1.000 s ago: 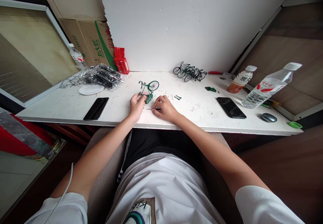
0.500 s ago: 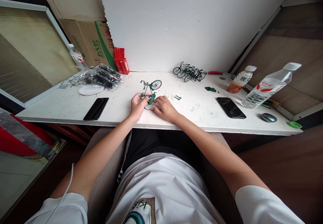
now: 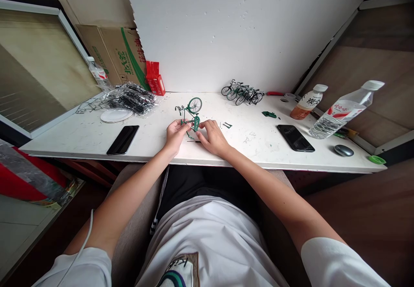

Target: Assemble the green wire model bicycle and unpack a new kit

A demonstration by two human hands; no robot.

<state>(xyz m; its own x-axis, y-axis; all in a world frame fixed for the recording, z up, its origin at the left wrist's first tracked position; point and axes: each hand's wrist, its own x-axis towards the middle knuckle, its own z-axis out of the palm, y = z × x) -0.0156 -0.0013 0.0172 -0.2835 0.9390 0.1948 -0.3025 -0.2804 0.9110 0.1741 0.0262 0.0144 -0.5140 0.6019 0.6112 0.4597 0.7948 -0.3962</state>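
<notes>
A small green model bicycle [image 3: 190, 113], only partly built, stands tipped up on the white table [image 3: 80, 136] with its one wheel raised. My left hand [image 3: 175, 134] grips its frame from the left with curled fingers. My right hand [image 3: 211, 137] pinches the frame from the right. A thin dark tool [image 3: 193, 141] lies flat on the table between my hands.
Finished model bicycles [image 3: 242, 93] stand at the back. A black phone [image 3: 123, 139] lies left, another phone [image 3: 295, 138] right. Two bottles [image 3: 343, 110] and a mouse [image 3: 343, 150] sit far right. Bagged parts [image 3: 131, 98], a white disc [image 3: 114, 115] and loose green pieces [image 3: 269, 114] lie about.
My right hand left the thin tool on the table and moved up to the bicycle frame. The bicycle has been tilted more upright, its wheel now higher.
</notes>
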